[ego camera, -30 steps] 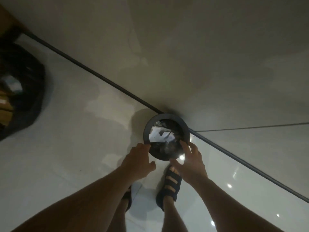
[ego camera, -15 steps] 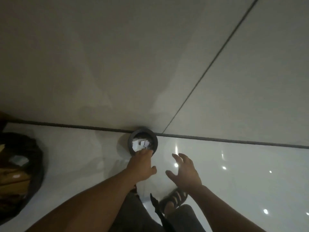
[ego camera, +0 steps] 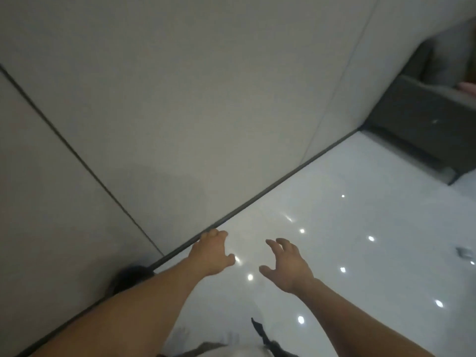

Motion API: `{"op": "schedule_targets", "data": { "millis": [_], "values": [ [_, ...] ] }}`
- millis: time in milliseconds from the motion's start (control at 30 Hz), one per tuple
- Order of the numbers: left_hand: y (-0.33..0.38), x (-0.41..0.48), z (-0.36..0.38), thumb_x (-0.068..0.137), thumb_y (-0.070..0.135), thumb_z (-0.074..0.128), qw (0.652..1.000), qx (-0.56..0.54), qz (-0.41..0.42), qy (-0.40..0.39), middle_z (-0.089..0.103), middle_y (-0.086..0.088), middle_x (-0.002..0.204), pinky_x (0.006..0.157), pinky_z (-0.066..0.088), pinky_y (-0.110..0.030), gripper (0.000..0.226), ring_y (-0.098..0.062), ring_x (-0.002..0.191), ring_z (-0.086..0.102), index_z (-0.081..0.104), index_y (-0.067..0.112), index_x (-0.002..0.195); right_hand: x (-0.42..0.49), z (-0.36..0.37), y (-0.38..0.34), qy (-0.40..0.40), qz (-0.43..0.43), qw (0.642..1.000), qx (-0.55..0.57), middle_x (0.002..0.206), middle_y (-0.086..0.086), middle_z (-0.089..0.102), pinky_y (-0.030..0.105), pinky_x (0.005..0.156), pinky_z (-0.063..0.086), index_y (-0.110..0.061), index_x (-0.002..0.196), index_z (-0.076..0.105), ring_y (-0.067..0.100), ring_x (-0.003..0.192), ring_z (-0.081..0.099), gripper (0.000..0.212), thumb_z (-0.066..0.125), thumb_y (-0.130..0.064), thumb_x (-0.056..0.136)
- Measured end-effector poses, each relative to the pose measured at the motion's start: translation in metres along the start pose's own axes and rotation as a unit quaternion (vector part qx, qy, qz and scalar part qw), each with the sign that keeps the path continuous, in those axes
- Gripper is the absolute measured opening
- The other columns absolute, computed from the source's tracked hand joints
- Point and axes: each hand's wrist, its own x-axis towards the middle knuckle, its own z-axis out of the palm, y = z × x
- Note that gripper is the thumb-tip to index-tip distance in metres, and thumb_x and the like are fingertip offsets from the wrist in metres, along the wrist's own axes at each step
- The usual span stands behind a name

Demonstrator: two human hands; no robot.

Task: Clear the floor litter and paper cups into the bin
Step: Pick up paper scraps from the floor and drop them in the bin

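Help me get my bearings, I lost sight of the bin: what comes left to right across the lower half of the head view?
The dark bin, partly hidden → left hand → right hand → small grey object at far right.

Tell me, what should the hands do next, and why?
Probably reach the right hand toward the small pale scrap lying far right on the floor. It and the left hand are open and hold nothing, and the scrap looks like litter.
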Motion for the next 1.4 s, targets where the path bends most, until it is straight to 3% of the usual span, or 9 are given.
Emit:
{"op": "schedule_targets", "data": {
  "millis": [233,600,967,1200,1400],
  "values": [
    [0.170,0.054,0.011,0.085,0.052,0.055,0.990,0.091,0.108,-0.020,0.033,-0.002,0.148,0.107,0.034,-0.039,0.073,-0.022,0.136,0.029,0.028,0.022,0.146,-0.030,-0.066,0.129,0.058,0.103,0.992,0.053,0.158,-0.001,0.015,0.043,0.110,0.035,-0.030,0.152,0.020,0.022,0.144,0.015,0.076,0.054,-0.054,0.089],
    [0.352,0.181,0.031,0.085,0.053,0.053,0.953,0.182,0.221,-0.098,0.035,-0.004,0.147,0.107,0.033,-0.040,0.074,-0.024,0.136,0.030,0.028,0.020,0.147,-0.003,-0.145,0.294,0.102,0.238,0.960,0.102,0.158,0.000,0.013,0.042,0.109,0.035,-0.028,0.152,0.020,0.024,0.144,0.015,0.074,0.054,-0.051,0.090],
    [0.586,0.320,0.022,0.084,0.052,0.055,0.902,0.212,0.355,-0.121,0.034,-0.004,0.148,0.106,0.034,-0.039,0.075,-0.025,0.135,0.031,0.029,0.020,0.147,0.033,-0.242,0.442,0.149,0.383,0.898,0.158,0.159,0.001,0.013,0.041,0.111,0.034,-0.027,0.153,0.020,0.023,0.144,0.015,0.076,0.055,-0.050,0.091],
    [0.727,0.359,0.057,0.084,0.052,0.055,0.863,0.251,0.415,-0.140,0.034,-0.005,0.148,0.105,0.035,-0.040,0.075,-0.026,0.135,0.031,0.028,0.020,0.147,0.047,-0.280,0.555,0.180,0.421,0.868,0.191,0.159,0.001,0.014,0.042,0.112,0.033,-0.027,0.152,0.021,0.023,0.144,0.017,0.076,0.056,-0.051,0.089],
    [0.861,0.390,0.090,0.085,0.052,0.055,0.855,0.265,0.421,-0.145,0.034,-0.004,0.148,0.106,0.035,-0.041,0.075,-0.026,0.135,0.032,0.027,0.021,0.147,0.053,-0.328,0.680,0.195,0.424,0.860,0.205,0.159,0.001,0.013,0.041,0.111,0.034,-0.025,0.153,0.020,0.023,0.144,0.017,0.078,0.057,-0.050,0.089]
  ]
}}
